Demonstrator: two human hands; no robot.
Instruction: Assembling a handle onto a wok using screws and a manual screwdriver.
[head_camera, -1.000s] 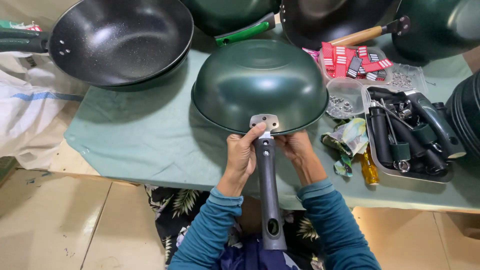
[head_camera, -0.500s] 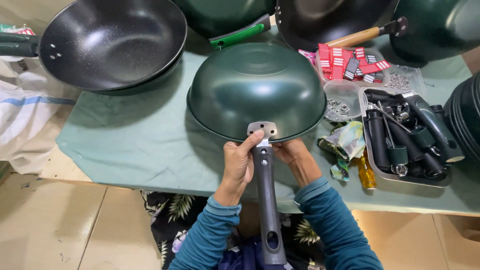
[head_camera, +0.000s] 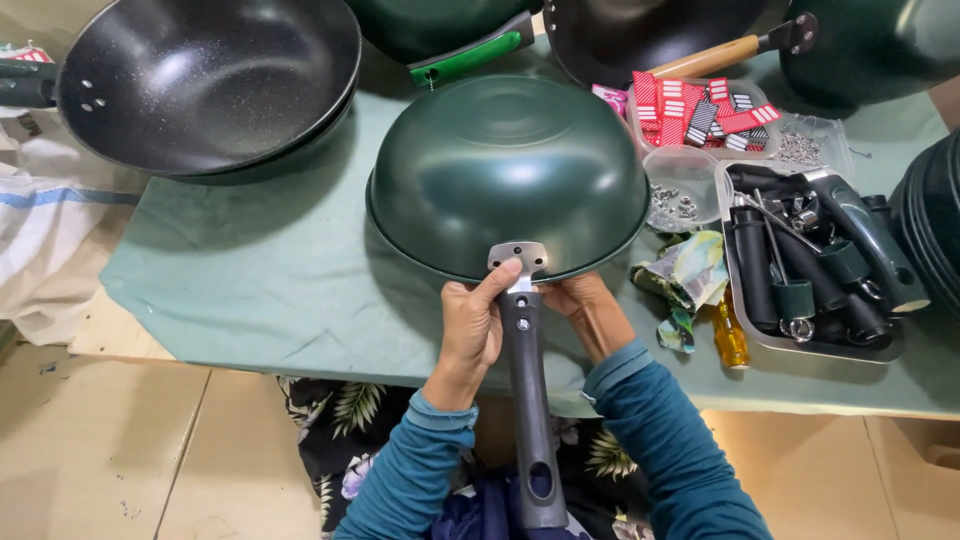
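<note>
Wok (head_camera: 508, 175), dark green, upside down at centre of green cloth (head_camera: 250, 270), dome up, rim flat on cloth. Handle (head_camera: 530, 400), long and dark grey, running from wok's 6 o'clock edge straight back toward body, oval hole near far end. Metal bracket (head_camera: 518, 257) joining handle to wok rim at 6 o'clock, two small holes visible in it.

Left hand (head_camera: 472, 325) wrapped narrowly around upper handle from 9 o'clock side, thumb stretched up onto bracket. Right hand (head_camera: 592, 315) pressed against handle from 3 o'clock side, fingers curled under wok rim; firmness of that hold hard to tell, fingertips hidden. Both sleeves teal.

Black pan (head_camera: 205, 80) at 10 o'clock, right way up, speckled inside, well apart from wok. Green-handled pan (head_camera: 470, 50) at 12 o'clock, just behind wok. Wooden-handled pan (head_camera: 700, 55) at 1 o'clock. Red and white labels (head_camera: 700, 105) at 2 o'clock in clear tub. Small clear cup of screws (head_camera: 680, 200) at 3 o'clock, near wok rim. Metal tray (head_camera: 815, 345) beyond it, full of dark handles. Crumpled rag (head_camera: 685, 275) and yellow screwdriver (head_camera: 730, 340) at 4 o'clock, between right hand and tray.
</note>
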